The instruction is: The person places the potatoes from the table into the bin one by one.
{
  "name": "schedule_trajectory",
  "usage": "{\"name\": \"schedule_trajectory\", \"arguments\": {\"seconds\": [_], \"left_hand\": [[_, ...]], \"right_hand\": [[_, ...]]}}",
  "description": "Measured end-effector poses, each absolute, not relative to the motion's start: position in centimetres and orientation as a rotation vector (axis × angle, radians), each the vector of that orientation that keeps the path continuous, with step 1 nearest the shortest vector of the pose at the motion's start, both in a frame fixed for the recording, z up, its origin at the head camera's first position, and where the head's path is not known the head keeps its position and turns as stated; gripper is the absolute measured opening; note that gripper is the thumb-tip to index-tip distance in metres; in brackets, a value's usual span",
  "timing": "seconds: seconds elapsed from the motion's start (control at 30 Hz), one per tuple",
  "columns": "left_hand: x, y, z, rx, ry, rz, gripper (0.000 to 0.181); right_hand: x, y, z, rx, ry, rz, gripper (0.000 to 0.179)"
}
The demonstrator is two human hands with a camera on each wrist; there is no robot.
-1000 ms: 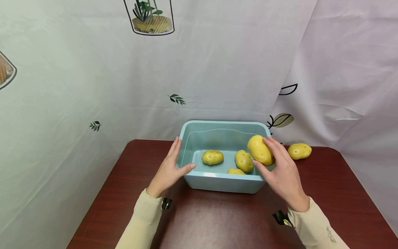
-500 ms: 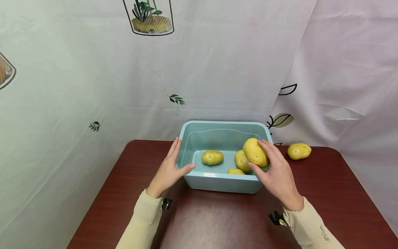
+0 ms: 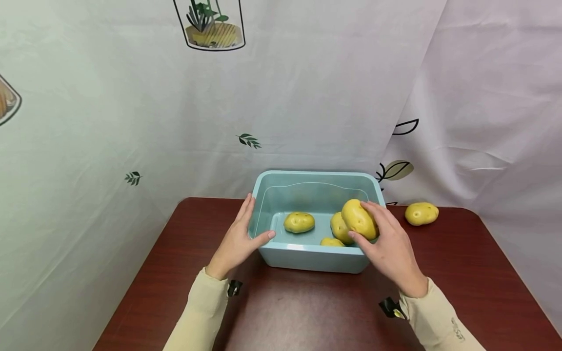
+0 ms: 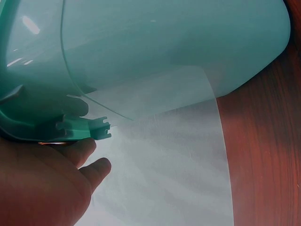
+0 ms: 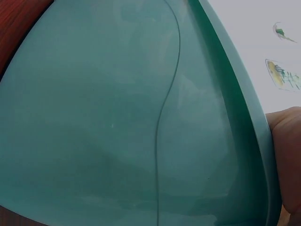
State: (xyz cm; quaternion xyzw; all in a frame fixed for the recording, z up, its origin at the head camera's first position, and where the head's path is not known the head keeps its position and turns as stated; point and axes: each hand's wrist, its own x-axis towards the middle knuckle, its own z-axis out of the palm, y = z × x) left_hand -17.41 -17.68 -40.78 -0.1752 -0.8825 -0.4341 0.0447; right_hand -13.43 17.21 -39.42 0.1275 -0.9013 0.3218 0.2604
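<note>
Potato (image 3: 359, 218) is held in my right hand (image 3: 392, 251) between thumb and fingers, over the right end of a light blue plastic bin (image 3: 316, 261). In the head view it overlaps another potato (image 3: 338, 230) inside the bin. A third potato (image 3: 299, 222) lies on the bin floor left of centre, and the front wall partly hides one more potato (image 3: 332, 242). My left hand (image 3: 234, 246) rests at the bin's left rim, fingers extended along the outside and thumb over the front corner. The right wrist view shows mostly the bin's outer wall (image 5: 94, 117), with part of the hand beyond the rim.
One potato (image 3: 421, 214) lies on the dark red-brown table (image 3: 298, 312) to the right of the bin, near the back edge. A pale printed cloth (image 3: 307, 97) hangs close behind the table and along its sides.
My right hand has moved left and slightly down with the potato, from the bin's right rim to over the potatoes inside. My left hand and the bin have stayed put.
</note>
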Motion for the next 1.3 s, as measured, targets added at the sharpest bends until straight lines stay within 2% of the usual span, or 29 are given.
{"name": "schedule_trajectory", "arguments": {"seconds": [0.2, 0.43, 1.3], "left_hand": [[-17.5, -17.7, -40.9, -0.534, -2.699, -1.322, 0.104], [-17.4, -17.7, -40.8, -0.535, -2.7, -1.315, 0.103], [-17.4, -17.6, -40.8, -0.54, -2.7, -1.309, 0.103]], "right_hand": [[-13.3, 17.2, -39.3, 0.339, -2.489, 0.872, 0.068], [-13.1, 17.2, -39.2, 0.347, -2.504, 0.88, 0.056], [-13.3, 18.4, -39.1, 0.377, -2.37, 0.845, 0.052]]}}
